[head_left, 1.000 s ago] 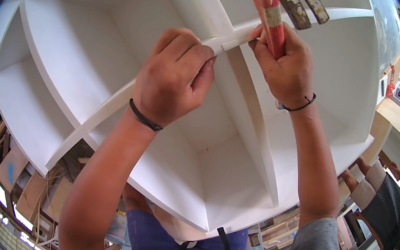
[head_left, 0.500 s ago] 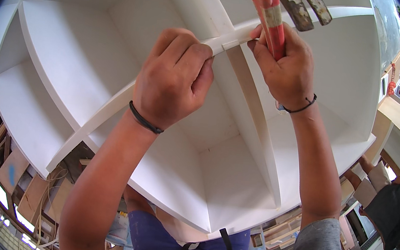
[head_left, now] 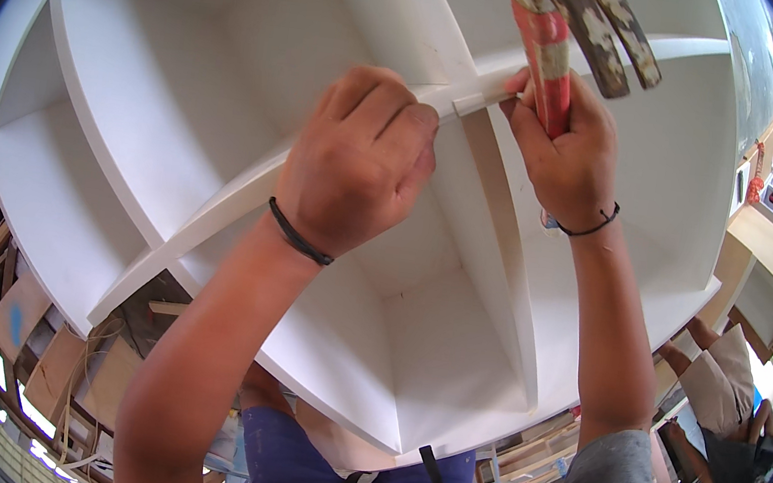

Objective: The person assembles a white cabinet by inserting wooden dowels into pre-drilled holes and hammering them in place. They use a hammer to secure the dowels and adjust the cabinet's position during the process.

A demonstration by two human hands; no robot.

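Observation:
A white cabinet (head_left: 116,83) of open compartments fills the space in front of me. My left hand (head_left: 358,156) is closed, knuckles up, over the long front edge of a divider; what its fingertips hold, if anything, is hidden. Beside it on the right, my right hand (head_left: 573,139) wraps round the red, worn handle of a claw hammer (head_left: 552,74). The claw points up and right, over a compartment. Thumb and fingertips of that hand also touch the white edge. A thin white edging strip (head_left: 482,96) shows a step at its end, where two dividers cross, between my hands.
Wooden boards (head_left: 58,365) and loose cords lie at the lower left beyond the cabinet. On the right, another person (head_left: 727,380) is near the floor, beside a pale wooden cabinet (head_left: 768,240). My legs in blue shorts (head_left: 292,462) stand against the cabinet's near side.
Both hands and the hammer have shifted slightly right in the picture, as the view moved a little. My left hand now looks slightly blurred. The other person at the right has changed posture.

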